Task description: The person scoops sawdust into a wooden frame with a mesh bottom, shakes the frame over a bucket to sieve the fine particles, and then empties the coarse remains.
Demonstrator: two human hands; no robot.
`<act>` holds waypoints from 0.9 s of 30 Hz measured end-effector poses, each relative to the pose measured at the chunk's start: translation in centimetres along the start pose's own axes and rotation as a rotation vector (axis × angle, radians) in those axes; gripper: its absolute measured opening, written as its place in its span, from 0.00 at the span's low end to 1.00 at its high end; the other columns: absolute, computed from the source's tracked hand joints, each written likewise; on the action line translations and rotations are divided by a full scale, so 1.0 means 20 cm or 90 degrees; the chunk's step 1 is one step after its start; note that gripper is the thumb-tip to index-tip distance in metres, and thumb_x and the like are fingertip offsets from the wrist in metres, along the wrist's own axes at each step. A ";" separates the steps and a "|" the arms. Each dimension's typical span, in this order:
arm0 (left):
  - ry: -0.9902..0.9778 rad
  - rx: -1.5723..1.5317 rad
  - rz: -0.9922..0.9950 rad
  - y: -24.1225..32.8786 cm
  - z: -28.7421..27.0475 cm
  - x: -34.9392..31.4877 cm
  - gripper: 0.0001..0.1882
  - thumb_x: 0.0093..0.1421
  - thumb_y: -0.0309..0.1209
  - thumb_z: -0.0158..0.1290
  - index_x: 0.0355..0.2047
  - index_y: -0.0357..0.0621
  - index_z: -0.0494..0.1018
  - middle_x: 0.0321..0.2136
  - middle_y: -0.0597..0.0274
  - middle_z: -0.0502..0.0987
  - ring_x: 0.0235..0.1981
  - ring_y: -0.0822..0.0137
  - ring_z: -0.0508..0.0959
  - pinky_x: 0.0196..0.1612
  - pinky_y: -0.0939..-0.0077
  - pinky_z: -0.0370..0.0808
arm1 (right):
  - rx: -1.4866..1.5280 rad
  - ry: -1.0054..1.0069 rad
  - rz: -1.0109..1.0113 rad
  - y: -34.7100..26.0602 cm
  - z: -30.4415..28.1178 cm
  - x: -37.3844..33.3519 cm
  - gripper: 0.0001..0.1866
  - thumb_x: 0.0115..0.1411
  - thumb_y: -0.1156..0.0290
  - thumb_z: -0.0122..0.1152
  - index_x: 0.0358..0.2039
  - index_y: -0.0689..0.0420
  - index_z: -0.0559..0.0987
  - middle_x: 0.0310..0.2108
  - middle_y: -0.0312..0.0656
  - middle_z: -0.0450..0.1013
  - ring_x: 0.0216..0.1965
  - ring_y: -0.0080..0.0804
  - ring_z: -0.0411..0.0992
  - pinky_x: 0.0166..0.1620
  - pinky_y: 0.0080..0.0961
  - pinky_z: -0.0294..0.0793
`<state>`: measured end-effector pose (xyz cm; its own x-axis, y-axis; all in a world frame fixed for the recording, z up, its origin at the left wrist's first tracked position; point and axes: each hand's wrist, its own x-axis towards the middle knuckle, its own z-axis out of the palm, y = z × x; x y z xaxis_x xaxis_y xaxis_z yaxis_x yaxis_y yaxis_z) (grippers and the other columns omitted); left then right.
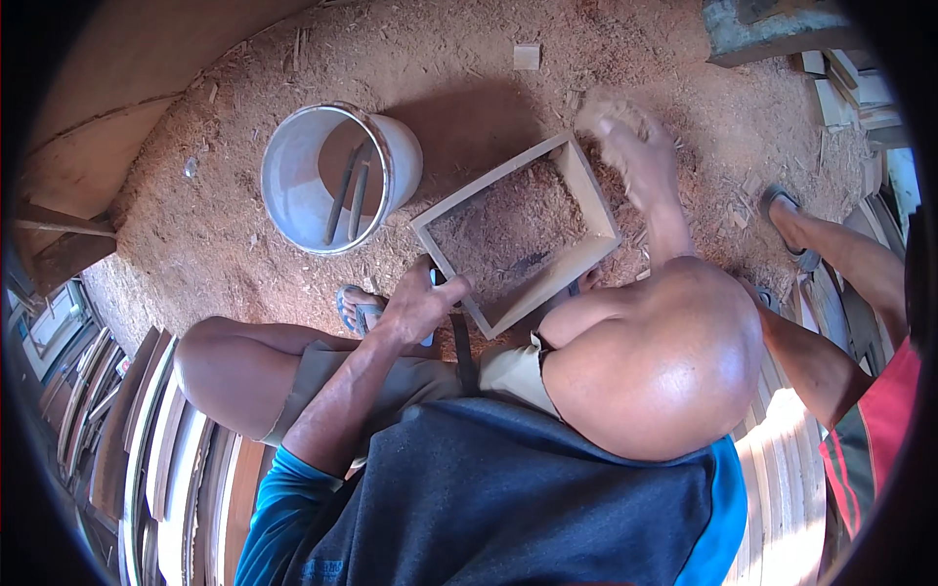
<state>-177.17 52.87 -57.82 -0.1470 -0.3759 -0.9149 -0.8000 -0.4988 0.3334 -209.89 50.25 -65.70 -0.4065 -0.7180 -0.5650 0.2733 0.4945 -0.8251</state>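
A rectangular wooden frame (594, 192) is tilted in front of me, its inner walls showing. Sawdust shows inside it; I cannot tell whether it has a bottom. My left hand (422, 305) grips the frame's near left side, thumb over the edge and fingers partly hidden. Beyond the frame's right end, my right hand (635, 156) is raised over the sawdust-covered ground, apart from the frame. Motion smears its fingers, and whether anything is in them is unclear.
A white bucket (293, 186) holding two dark rods stands left of the frame. A small wood offcut (527, 57) lies beyond. Stacked boards (176, 459) lie at the lower left. Another person's leg (850, 244) is at the right, near more wood pieces (838, 93).
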 end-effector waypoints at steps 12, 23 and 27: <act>-0.051 -0.115 -0.088 0.05 -0.02 -0.10 0.33 0.57 0.47 0.55 0.52 0.30 0.69 0.44 0.47 0.77 0.44 0.57 0.77 0.41 0.65 0.75 | -0.592 0.084 -0.472 0.21 -0.07 0.12 0.26 0.59 0.57 0.67 0.54 0.57 0.75 0.55 0.50 0.70 0.61 0.44 0.64 0.66 0.44 0.59; -0.057 -0.128 -0.088 0.01 -0.06 -0.09 0.28 0.58 0.45 0.53 0.50 0.33 0.71 0.42 0.51 0.77 0.42 0.61 0.76 0.41 0.68 0.73 | -0.698 0.350 -0.640 0.16 -0.45 0.58 0.30 0.58 0.52 0.61 0.56 0.57 0.70 0.57 0.51 0.64 0.60 0.50 0.60 0.63 0.50 0.57; -0.045 -0.136 -0.069 0.04 -0.06 -0.10 0.26 0.58 0.44 0.53 0.48 0.32 0.72 0.40 0.52 0.77 0.41 0.63 0.76 0.44 0.69 0.72 | -0.682 0.422 -0.397 0.12 -0.59 0.67 0.27 0.58 0.55 0.57 0.52 0.60 0.74 0.55 0.53 0.67 0.59 0.53 0.62 0.64 0.47 0.57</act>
<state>-176.75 52.33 -55.42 -0.1134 -0.2585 -0.9593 -0.6731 -0.6902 0.2655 -224.91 47.62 -75.19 -0.6256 -0.7416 0.2424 -0.7674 0.5289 -0.3623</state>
